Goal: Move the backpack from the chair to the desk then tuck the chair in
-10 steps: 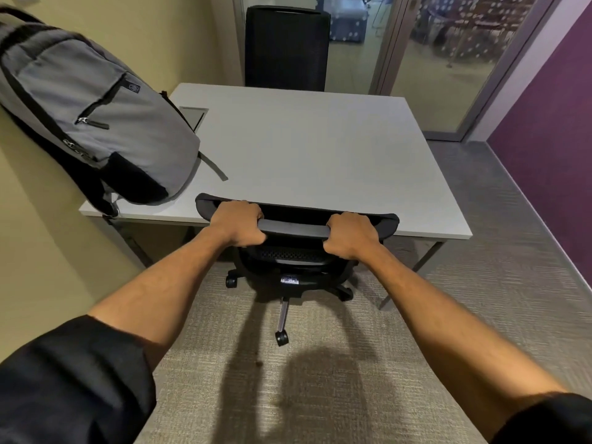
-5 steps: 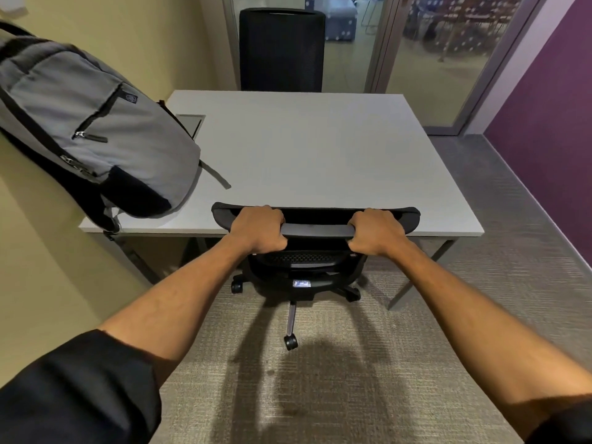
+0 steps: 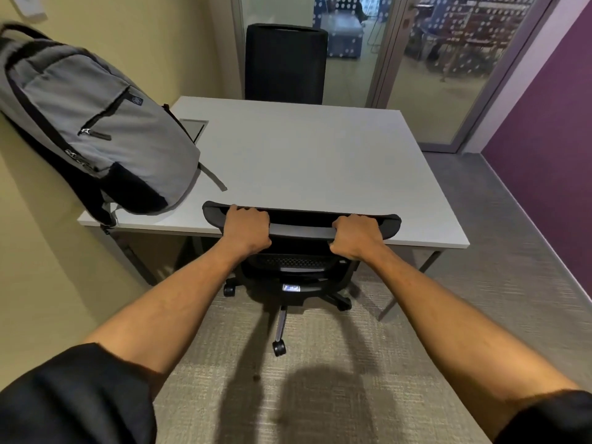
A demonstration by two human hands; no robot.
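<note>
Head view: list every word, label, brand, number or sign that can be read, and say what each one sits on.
No text here can be read.
Backpack: a small dark badge by the front zip, too small to read.
Chair: a small blue-white sticker under the backrest, blurred, unreadable.
Wall plate at top left: pale, no print to make out.
Desk, left hand and right hand: no markings seen.

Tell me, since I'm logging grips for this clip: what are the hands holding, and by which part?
Both hands grip the black chair by the top edge of its backrest: the left hand near the left end, the right hand near the right end.
</note>
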